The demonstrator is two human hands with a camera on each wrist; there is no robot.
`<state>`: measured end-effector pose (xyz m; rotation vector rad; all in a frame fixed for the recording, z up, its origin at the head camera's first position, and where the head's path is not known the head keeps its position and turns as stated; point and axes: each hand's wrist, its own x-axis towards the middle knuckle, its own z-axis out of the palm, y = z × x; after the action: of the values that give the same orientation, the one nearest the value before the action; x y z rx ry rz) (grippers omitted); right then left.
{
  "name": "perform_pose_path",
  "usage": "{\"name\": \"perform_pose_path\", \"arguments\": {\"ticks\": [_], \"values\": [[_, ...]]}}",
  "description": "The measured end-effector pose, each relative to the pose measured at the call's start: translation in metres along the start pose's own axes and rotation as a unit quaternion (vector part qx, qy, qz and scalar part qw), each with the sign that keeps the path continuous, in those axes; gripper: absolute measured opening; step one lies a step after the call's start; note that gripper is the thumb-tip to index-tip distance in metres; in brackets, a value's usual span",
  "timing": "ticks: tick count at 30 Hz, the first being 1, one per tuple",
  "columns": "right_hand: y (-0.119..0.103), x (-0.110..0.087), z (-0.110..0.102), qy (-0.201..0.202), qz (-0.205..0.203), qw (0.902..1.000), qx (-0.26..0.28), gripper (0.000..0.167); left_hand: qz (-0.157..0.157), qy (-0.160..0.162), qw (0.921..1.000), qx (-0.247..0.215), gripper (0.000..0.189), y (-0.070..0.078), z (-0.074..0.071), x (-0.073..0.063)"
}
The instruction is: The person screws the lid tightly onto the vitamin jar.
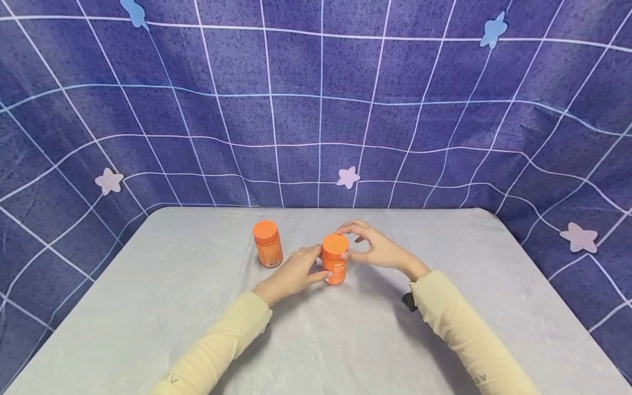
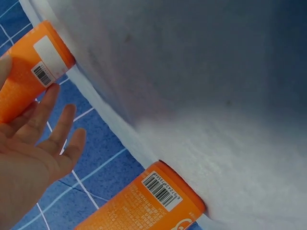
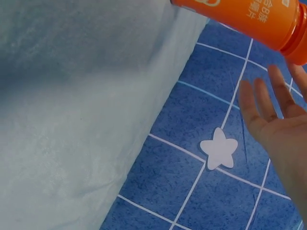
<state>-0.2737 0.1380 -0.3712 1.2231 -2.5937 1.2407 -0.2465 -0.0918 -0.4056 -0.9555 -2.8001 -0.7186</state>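
Near the middle of the table, an orange bottle with an orange screw lid (image 1: pixel 335 246) stands upright between the two hands. My left hand (image 1: pixel 291 274) grips its body from the left, thumb on the near side and fingers round the far side. In the left wrist view, the held bottle (image 2: pixel 24 79) shows a white label patch and a barcode. From the right, my right hand (image 1: pixel 377 249) pinches the lid between thumb and forefinger. Its other fingers are spread beside the lid in the right wrist view, where white print shows on the bottle (image 3: pixel 244 14).
A second orange bottle (image 1: pixel 268 244) stands upright behind and left of my left hand, its lid on. The table (image 1: pixel 336 340) has a light grey cloth cover. Behind and beside it hangs a blue curtain (image 1: pixel 296 120) with a line grid and stars.
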Motion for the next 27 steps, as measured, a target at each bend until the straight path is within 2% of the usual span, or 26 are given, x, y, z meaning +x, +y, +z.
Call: {"name": "perform_pose_path", "arguments": {"ticks": [7,14,19,27], "values": [[-0.002,-0.002,0.011,0.051,0.004,0.9987,0.002,0.043,0.0,0.007,0.9998,0.016,0.043,0.0,0.001,-0.001],[-0.001,-0.004,0.02,0.088,0.001,0.9959,-0.02,0.045,-0.001,0.01,0.9991,0.04,0.044,0.0,0.002,-0.002],[-0.001,-0.005,0.021,0.086,0.001,0.9959,-0.025,0.049,0.006,0.012,0.9989,0.046,0.043,0.002,0.001,-0.002],[-0.001,-0.004,0.013,0.048,-0.008,0.9988,-0.011,0.053,0.014,0.017,0.9984,0.053,0.041,0.001,0.001,-0.001]]}}
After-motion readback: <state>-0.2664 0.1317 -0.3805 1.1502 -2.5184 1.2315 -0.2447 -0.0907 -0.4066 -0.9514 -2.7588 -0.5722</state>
